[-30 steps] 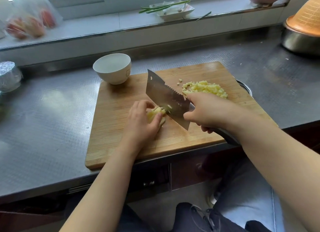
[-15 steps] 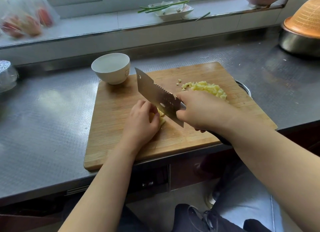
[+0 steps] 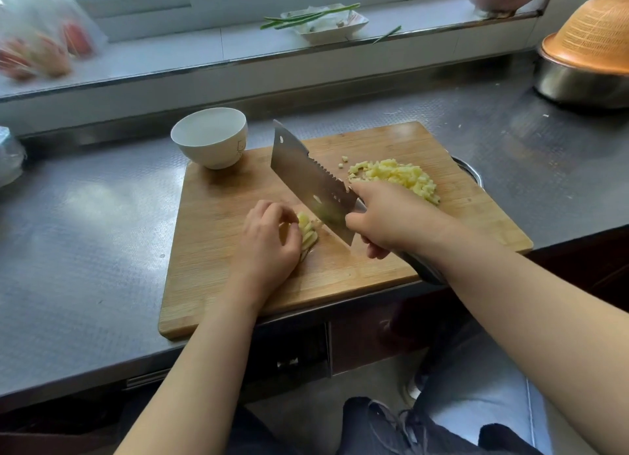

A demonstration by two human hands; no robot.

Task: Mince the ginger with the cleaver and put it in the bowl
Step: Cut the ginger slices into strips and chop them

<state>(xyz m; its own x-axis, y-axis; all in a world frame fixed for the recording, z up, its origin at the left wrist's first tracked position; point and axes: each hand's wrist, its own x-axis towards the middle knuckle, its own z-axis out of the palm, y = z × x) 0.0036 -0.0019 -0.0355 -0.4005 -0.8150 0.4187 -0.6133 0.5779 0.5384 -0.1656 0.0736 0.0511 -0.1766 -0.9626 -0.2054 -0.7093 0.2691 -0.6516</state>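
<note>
Left hand (image 3: 269, 243) pinched ginger strips (image 3: 308, 231) on cutting board (image 3: 218, 284) | right hand (image 3: 391, 219) clenched cleaver (image 3: 313, 185) | risk: blade close beside fingertips, could nick them | minced pile (image 3: 398, 177) could scatter; bowl (image 3: 211, 136) empty

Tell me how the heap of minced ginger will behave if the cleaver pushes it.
The pale yellow heap of minced ginger is loose small dice, so it would likely spread rather than slide whole. Stray bits already lie apart; some may cling to the steel cleaver.

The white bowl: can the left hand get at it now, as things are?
Probably yes, once freed. The left hand is holding the ginger strips; bare cutting board lies between it and the bowl, and the cleaver stands off to the right.
</note>
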